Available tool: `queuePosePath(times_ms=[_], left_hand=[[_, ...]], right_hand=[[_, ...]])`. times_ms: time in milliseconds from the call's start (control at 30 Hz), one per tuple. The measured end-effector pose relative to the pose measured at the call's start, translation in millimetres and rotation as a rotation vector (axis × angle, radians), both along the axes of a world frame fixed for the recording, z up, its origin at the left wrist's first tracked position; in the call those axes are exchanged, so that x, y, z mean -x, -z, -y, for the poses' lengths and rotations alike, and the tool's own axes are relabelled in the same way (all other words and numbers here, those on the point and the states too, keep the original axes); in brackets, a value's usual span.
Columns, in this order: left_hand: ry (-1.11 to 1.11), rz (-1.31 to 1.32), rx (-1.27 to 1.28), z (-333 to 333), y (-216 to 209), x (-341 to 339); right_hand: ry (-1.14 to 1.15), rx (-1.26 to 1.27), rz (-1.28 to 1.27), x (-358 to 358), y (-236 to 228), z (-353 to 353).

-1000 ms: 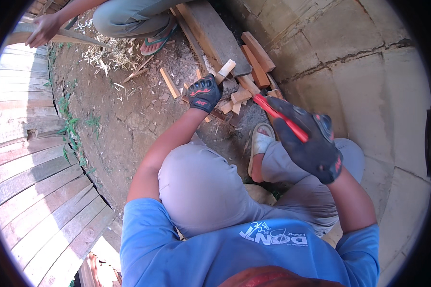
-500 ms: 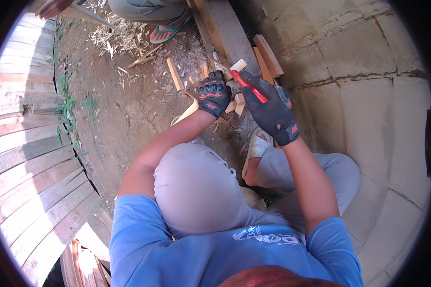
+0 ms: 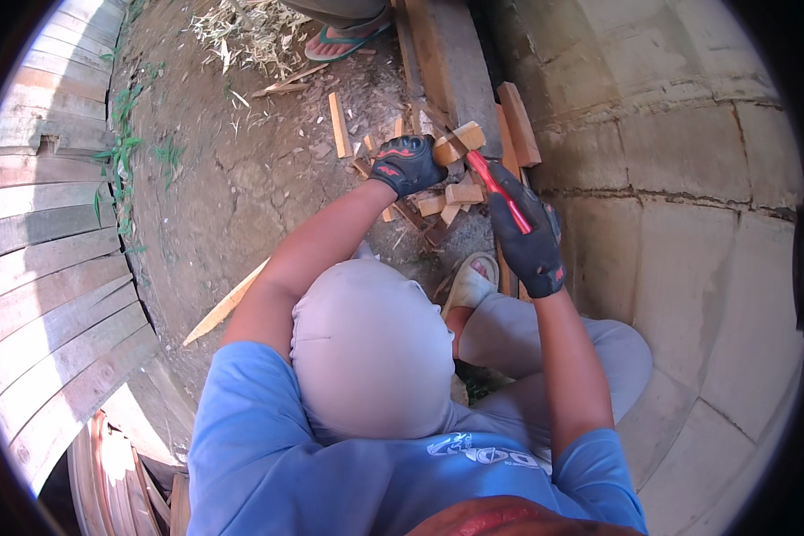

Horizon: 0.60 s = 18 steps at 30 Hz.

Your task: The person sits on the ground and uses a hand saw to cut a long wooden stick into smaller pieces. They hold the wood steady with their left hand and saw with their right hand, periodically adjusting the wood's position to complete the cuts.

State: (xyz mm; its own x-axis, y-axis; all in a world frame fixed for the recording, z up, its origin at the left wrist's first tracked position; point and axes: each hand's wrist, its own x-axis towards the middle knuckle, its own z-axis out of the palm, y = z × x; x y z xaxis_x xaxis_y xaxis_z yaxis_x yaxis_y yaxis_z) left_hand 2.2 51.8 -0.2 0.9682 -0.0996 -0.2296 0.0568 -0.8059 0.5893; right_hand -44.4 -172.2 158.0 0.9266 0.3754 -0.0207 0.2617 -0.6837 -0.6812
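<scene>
My left hand (image 3: 408, 164), in a black glove with red marks, is closed round one end of a short wooden block (image 3: 463, 143). My right hand (image 3: 527, 234), gloved in black too, grips the long red handle of a narrow-bladed hand tool (image 3: 502, 190). Its dark blade lies across the block, to the right of my left fingers; whether it is a saw or a knife I cannot make out. Just below the block are several small cut wood pieces (image 3: 463, 194). A thick timber beam (image 3: 451, 62) runs away from me beyond the block.
Wood shavings (image 3: 241, 36) lie at the far left beside another person's sandalled foot (image 3: 344, 40). A wooden stick (image 3: 339, 125) and a pointed strip (image 3: 226, 304) rest on the dirt. A block wall (image 3: 670, 161) stands at right, with upright timber offcuts (image 3: 520, 125) against it. Boards (image 3: 54, 241) line the left.
The block in my left hand now shows more plainly, with the blade across it. My right hand has moved slightly lower in view. The other person's hand has left the view.
</scene>
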Motion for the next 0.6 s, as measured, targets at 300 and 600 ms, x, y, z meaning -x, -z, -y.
queuePosePath(times_ms=[300, 600], left_hand=[[-0.020, 0.023, -0.034, 0, 3, 7], [-0.045, 0.060, -0.052, 1, 14, 10]], right_hand=[[-0.081, 0.283, -0.030, 73, -149, 66], [-0.203, 0.213, 0.189, 21, -69, 16]])
